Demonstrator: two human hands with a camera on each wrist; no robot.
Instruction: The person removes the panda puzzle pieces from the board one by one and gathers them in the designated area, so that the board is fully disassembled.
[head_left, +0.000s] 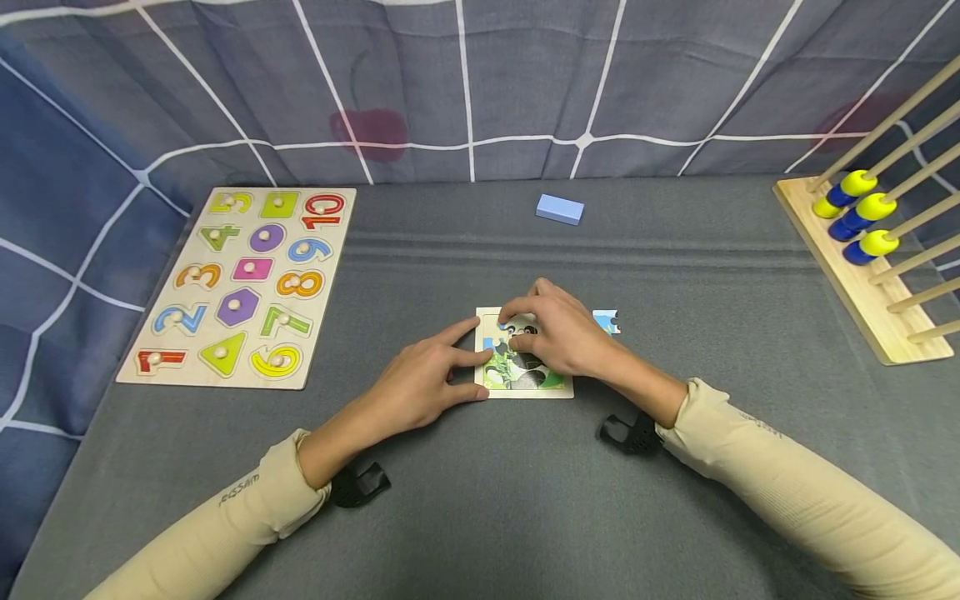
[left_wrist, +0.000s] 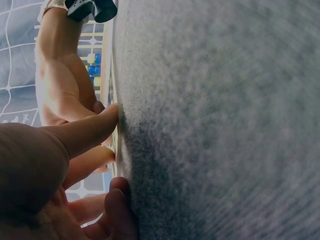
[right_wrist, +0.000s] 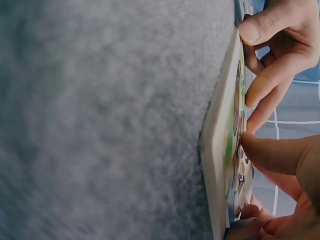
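Note:
A small wooden panda jigsaw puzzle (head_left: 528, 394) lies flat on the table in front of me, its pale frame showing around green and blue pieces. My left hand (head_left: 420, 375) rests at its left side, fingers spread and fairly straight, with fingertips on the frame's edge. Over the upper part, my right hand (head_left: 561, 327) pinches the puzzle piece with the panda's face (right_wrist: 243, 177) between thumb and fingers. That piece stands slightly proud of the board in the right wrist view. Just right of the board lies a loose blue puzzle piece (head_left: 606, 322), partly behind the right hand.
A number-and-shape peg board (head_left: 321, 333) lies at the left. Toward the back is a light blue block (head_left: 559, 209). A wooden bead rack (head_left: 862, 308) with upright rods and yellow and blue beads stands at the right. A checked curtain (head_left: 525, 83) hangs behind the table.

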